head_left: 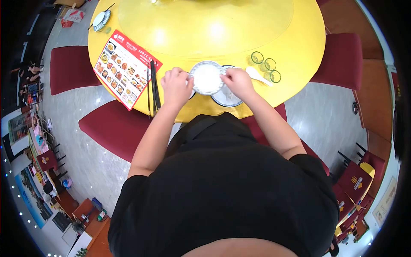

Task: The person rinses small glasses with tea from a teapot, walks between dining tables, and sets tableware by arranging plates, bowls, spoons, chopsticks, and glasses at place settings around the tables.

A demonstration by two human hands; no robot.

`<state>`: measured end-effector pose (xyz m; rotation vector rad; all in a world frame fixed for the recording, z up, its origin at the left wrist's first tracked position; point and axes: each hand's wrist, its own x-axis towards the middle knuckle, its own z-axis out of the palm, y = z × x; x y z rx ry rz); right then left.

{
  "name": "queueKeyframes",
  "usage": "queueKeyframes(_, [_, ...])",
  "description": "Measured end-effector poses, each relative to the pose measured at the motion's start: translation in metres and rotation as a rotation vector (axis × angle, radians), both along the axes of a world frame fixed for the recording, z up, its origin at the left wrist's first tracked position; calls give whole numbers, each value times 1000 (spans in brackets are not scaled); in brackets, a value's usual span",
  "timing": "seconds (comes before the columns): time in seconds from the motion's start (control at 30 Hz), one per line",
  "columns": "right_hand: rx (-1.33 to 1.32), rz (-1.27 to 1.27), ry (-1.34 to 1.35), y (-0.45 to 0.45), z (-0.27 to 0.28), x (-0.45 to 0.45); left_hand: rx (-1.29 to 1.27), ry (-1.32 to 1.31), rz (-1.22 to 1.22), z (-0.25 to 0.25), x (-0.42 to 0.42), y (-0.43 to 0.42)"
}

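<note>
A white bowl (207,76) with a patterned rim is between my two hands near the table's front edge. My right hand (239,82) pinches its right rim. On the left, my left hand (176,85) has its thumb at the opposite rim and its fingers bent. Beneath and to the right lies a blue-rimmed plate (228,98), partly covered by the bowl and my right hand. Part of another blue-rimmed dish (192,94) shows beside my left hand. A white spoon (259,77) rests just right of my right hand.
Three green-rimmed glasses (270,64) stand right of the spoon. Several dark chopsticks (154,92) lie left of my left hand, overlapping a red and white menu (122,70). Another dish setting (102,19) is at the far left of the yellow table (282,92). Dark red chairs (72,68) surround it.
</note>
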<state>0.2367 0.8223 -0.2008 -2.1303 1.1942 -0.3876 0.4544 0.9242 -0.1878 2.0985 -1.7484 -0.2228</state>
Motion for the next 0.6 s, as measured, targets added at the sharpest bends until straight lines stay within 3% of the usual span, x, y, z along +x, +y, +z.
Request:
queueKeyframes(0.13, [-37, 164, 94, 13, -11, 58, 103, -243, 72, -16, 40, 30])
queueKeyframes(0.3, [41, 219, 318, 29, -26, 87, 193, -266, 62, -38, 60, 46])
queueKeyframes(0.5, [-33, 273, 344, 29, -33, 100, 263, -318, 84, -48, 71, 46])
queueKeyframes(0.6, [-58, 151, 366, 19, -24, 88, 307, -292, 105, -42, 74, 39])
